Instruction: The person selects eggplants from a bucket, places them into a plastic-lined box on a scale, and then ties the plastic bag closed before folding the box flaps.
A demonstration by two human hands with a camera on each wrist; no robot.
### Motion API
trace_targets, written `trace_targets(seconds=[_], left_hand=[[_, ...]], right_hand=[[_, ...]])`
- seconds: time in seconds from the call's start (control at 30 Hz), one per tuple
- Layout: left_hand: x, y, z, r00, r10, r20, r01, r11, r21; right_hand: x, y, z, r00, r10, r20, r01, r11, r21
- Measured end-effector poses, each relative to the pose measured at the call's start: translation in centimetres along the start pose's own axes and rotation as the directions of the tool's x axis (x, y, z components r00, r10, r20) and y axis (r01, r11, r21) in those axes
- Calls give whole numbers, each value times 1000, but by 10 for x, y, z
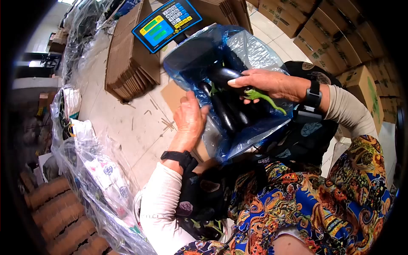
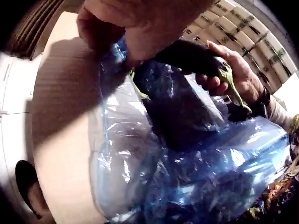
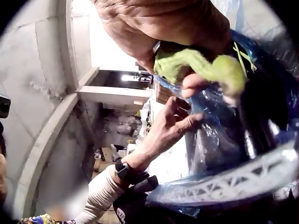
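Patterned clothing [image 1: 297,204]: seen closest to the head camera, over the lap, with the blue bag [image 1: 255,51] propped just beyond it.
Right hand [image 1: 272,83]: fingers and thumb are curled round an eggplant [image 1: 223,75] near its stalk end. The green stem [image 1: 265,97] is left sticking out below the palm, toward the person's right.
Left hand [image 1: 190,121]: the bag's near-left rim is gripped, fingers bent over the plastic, so that the mouth is held open.
Eggplant's long axis: laid roughly across the head view, blunt end pointed toward the left hand and into the bag's mouth, stalk end back at the right wrist.
Nearer hand: the right, which alone touches the eggplant. The left hand is set apart from it, below its blunt end, with plastic between.
Eggplant's place: held at the bag's opening, above the other eggplants [image 1: 221,111] that lie lengthwise inside. Whether it touches them cannot be told.
Surroundings: a scale [image 1: 166,23] with a blue display is seen beyond the bag, flattened cardboard [image 1: 129,59] to its left, stacked boxes [image 1: 335,38] to the right.
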State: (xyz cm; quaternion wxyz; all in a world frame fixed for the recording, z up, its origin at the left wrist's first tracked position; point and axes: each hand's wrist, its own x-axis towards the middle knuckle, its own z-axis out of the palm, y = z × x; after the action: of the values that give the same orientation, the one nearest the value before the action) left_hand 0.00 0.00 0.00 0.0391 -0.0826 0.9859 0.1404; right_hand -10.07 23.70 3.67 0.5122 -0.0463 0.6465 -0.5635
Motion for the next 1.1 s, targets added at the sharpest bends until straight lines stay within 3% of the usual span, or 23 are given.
trace_targets(seconds=[0.07,0.1,0.17,0.23,0.3,0.37,0.47,0.5,0.57,0.63,0.67,0.73,0.97,1.07,1.1], left_hand=[[7,-4,7,996,10,-87,-20,993,-116],[13,-25,-16,993,11,-114,-22,996,-92],[14,-52,-34,986,-114,123,144,951,-275],[-1,-56,-33,972,-147,181,196,935,-295],[0,-63,-14,959,-176,220,246,903,-352],[2,-63,-10,953,-200,229,274,892,-359],[0,-54,-20,854,-274,443,494,695,-523],[1,-54,-22,854,-250,456,476,729,-492],[1,-53,-25,847,-207,490,439,792,-425],[1,-50,-22,854,-130,504,390,800,-455],[1,-45,-18,856,-97,507,366,806,-464],[1,-48,-4,869,-43,494,282,862,-422],[2,-56,4,856,-34,516,317,822,-473],[5,-57,3,855,-13,519,338,772,-537],[7,-54,-9,857,25,515,314,768,-559]], right_hand=[[3,3,-5,998,46,-51,-46,999,-7],[15,2,1,1000,6,-16,-5,998,58],[24,4,1,1000,7,2,-7,992,125],[14,-4,13,997,80,-6,-78,984,161],[55,24,7,997,14,71,-26,985,173],[45,11,29,998,44,42,-49,993,104],[65,18,48,996,84,-30,-81,993,82],[83,32,49,996,87,-23,-85,990,109],[94,44,49,994,111,-5,-110,982,-155],[101,38,49,993,23,-116,-93,757,-647],[97,31,45,996,-28,-81,-42,667,-744],[98,31,46,997,-48,-65,-20,628,-778],[103,29,43,990,-144,4,79,519,-851],[95,24,51,989,-139,-58,23,521,-853],[92,17,51,998,-42,-52,-22,533,-846]])
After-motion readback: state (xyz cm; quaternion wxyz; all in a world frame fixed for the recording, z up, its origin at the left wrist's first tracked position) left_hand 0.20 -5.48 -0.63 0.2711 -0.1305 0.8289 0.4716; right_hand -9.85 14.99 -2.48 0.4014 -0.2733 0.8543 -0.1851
